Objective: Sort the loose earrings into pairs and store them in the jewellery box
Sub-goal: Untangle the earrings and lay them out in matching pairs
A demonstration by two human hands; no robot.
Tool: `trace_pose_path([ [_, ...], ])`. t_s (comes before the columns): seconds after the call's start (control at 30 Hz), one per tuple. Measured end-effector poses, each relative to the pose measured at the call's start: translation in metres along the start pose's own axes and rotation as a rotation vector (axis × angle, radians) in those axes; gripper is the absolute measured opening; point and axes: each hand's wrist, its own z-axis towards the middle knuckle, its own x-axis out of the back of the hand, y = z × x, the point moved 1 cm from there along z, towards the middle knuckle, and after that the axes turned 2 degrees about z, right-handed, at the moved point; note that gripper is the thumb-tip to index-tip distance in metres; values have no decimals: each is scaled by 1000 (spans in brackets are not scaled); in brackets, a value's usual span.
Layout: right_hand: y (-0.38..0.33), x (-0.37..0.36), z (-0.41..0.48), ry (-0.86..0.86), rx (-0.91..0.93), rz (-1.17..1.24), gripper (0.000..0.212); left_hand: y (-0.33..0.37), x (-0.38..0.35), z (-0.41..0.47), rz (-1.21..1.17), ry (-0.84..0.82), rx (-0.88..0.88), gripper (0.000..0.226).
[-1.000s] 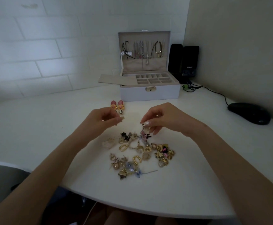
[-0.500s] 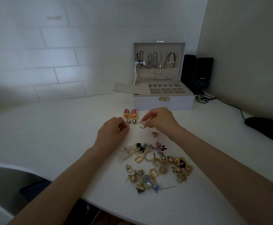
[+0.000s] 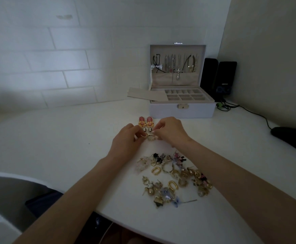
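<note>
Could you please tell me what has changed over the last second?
Both hands moved from above the loose pile toward the jewellery box and now meet beside the cameo pair. The left hand holds a gold earring; whether the right hand has let go of the pale earring is unclear. Pile, pink pair and box stayed put.

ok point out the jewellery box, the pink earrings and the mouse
jewellery box (image 3: 166, 110): head view, front wall
pink earrings (image 3: 141, 123): head view, one earring's round disc
mouse (image 3: 291, 139): head view, top
</note>
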Motion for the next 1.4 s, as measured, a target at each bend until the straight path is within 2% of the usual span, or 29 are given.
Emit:
trace_pose_path([
  [0.13,-1,30,-27,-110,116,16,4,9,12,-6,-72,57,-110,7],
  [0.23,4,52,-50,-301,190,-12,11,17,21,-13,-51,-67,-237,20],
  [0.3,11,59,-59,-373,210,-51,17,20,23,-18,-15,-169,-252,22],
  [0.37,13,61,-64,-423,211,-81,21,22,25,-20,-46,-204,-239,21],
  [0.53,5,55,-73,-449,265,-162,10,31,32,-25,-219,-305,-172,22],
  [0.67,3,45,-78,-440,329,-396,9,36,39,-29,-361,-441,-59,31],
  [0.8,1,45,-80,-430,376,-472,6,32,40,-28,-416,-500,-27,5],
  [0.87,1,46,-80,-420,380,-475,5,31,39,-28,-431,-520,-20,4],
  [0.93,2,50,-78,-393,335,-372,7,32,38,-29,-434,-565,-33,4],
  [1.07,4,67,-71,-333,208,-27,13,31,37,-30,-384,-657,-70,28],
  [1.27,11,77,-66,-368,101,219,9,31,38,-29,-407,-658,-127,17],
  [1.4,19,78,-62,-306,68,335,10,32,39,-30,-442,-626,-151,14],
])
